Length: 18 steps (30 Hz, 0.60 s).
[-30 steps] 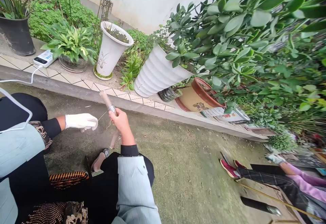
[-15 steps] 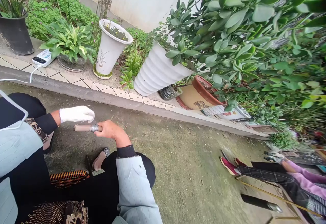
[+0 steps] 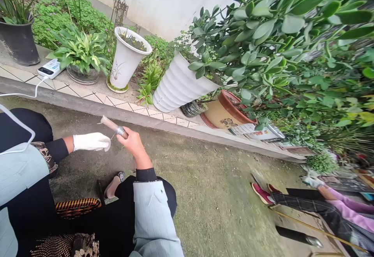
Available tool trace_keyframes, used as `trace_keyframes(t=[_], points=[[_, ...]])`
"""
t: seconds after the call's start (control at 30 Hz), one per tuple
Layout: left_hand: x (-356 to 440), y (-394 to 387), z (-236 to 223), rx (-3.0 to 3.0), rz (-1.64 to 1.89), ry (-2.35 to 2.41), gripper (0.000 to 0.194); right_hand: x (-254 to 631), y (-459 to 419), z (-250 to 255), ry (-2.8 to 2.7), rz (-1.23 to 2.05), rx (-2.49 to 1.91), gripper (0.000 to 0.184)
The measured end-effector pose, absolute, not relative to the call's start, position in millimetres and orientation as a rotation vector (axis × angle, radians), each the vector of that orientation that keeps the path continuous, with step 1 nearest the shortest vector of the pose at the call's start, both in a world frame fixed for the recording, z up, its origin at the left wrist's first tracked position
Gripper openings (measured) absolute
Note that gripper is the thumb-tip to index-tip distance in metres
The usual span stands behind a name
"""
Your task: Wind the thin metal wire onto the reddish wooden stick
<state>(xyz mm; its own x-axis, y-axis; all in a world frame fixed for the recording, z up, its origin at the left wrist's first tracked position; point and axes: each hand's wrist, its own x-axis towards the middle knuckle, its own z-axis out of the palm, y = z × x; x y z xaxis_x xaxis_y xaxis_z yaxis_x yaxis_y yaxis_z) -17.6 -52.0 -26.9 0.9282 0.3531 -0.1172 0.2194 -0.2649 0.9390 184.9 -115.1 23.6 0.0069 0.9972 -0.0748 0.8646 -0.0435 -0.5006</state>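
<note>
My right hand (image 3: pixel 132 142) is closed around a short brown stick (image 3: pixel 110 124) that points up and to the left. A coil of thin silver wire (image 3: pixel 119 130) is wound round the stick just above my fingers. My left hand (image 3: pixel 91 141), in a white glove, is pinched shut on the free end of that wire, just left of the stick. Both hands hover above the concrete ground (image 3: pixel 204 186) in front of my knees.
A tiled kerb (image 3: pixel 87 93) carries a black pot (image 3: pixel 18 40), a tall white pot (image 3: pixel 126 59), a ribbed white pot (image 3: pixel 178 83), a terracotta pot (image 3: pixel 226 112) and a power bank (image 3: pixel 50 68) with a white cable. Another person's legs and red shoes (image 3: pixel 264 194) lie at right.
The stick swung from upright to lying flat and now tilts up-left again. My gloved hand stayed close beside it, holding the wire end.
</note>
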Motion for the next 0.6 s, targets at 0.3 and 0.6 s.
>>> trace_keyframes(t=[0.3, 0.6], points=[[-17, -41, -3, 2.146, -0.028, 0.355, 0.022, 177, -116, 2, -2.42, 0.695, -2.254, 0.026], [-7, -5, 24, 1.883, 0.126, 0.439, 0.027, 183, -118, 55, -1.953, 0.87, -1.597, 0.027]])
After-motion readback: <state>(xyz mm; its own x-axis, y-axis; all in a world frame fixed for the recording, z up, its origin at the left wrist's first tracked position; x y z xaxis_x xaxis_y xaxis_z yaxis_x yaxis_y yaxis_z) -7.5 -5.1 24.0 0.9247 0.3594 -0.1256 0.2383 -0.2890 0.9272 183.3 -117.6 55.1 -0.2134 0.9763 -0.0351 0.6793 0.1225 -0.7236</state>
